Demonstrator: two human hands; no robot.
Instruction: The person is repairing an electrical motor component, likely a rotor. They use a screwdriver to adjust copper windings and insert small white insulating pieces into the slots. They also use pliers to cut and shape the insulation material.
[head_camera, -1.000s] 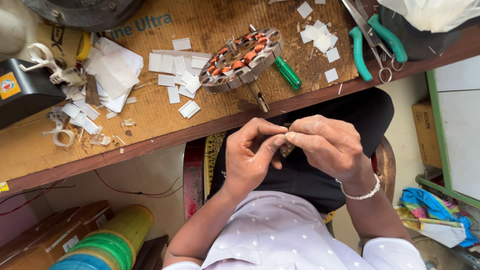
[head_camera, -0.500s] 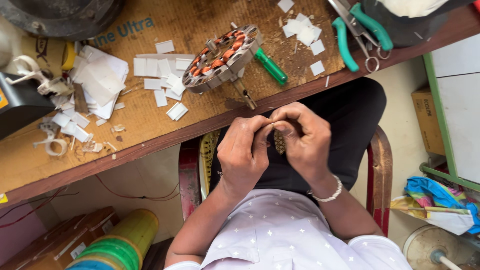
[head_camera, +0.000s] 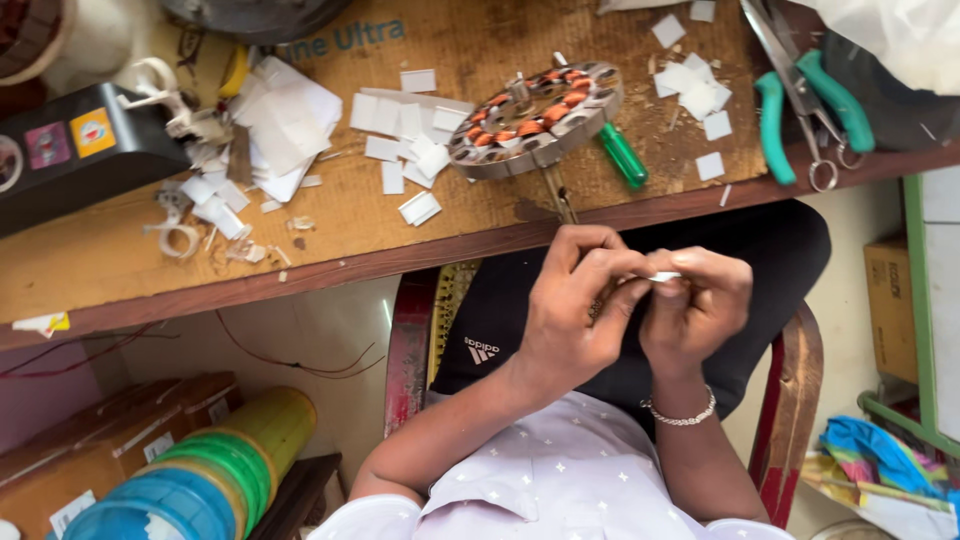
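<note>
Fingertips of both hands pinch a small white paper slip (head_camera: 664, 276) between them, held over the lap just below the edge of the wooden bench (head_camera: 300, 245). The left hand (head_camera: 575, 305) curls around it from one side, the right hand (head_camera: 700, 305), with a beaded bracelet (head_camera: 682, 415) at the wrist, closes on it from the other. The slip is thin, flat and mostly hidden by the fingers. Above, on the bench, lies a round metal stator (head_camera: 535, 115) with copper windings, a green-handled screwdriver (head_camera: 620, 155) just beside it. Cut white paper pieces (head_camera: 400, 130) lie scattered around. Green-handled scissors (head_camera: 800, 95) rest near the bench's right end. Stacked coloured plastic lids (head_camera: 200, 475) sit below.
</note>
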